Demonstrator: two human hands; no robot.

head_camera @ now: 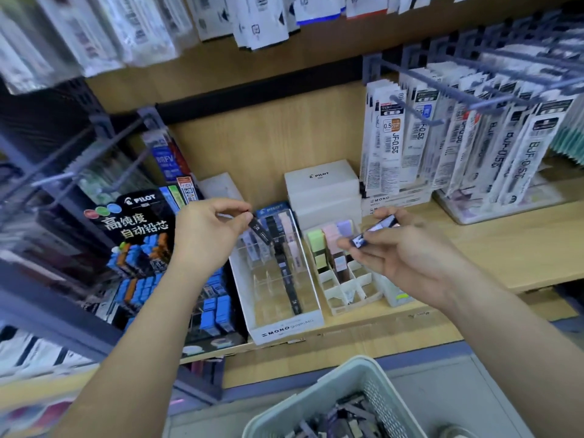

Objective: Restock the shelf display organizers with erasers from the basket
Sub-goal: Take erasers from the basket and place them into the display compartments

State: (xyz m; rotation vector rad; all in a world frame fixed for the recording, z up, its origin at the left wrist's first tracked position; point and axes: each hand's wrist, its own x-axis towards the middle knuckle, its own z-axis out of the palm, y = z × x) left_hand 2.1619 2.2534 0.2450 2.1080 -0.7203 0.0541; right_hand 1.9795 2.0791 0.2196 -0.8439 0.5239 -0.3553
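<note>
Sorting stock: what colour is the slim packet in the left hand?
The slim rectangular packet is black; head view.

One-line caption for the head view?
Left hand pinches a black eraser over the clear organizer; right hand grips dark erasers.

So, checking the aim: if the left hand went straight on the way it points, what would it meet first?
Probably the clear MONO organizer, its rear slots just beneath the black eraser the left hand pinches; depth unclear.

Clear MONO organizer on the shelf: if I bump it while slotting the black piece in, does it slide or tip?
The clear MONO organizer looks mostly empty and thin-walled, so probably light: likely slides. Its long, low base makes tipping unlikely.
</note>
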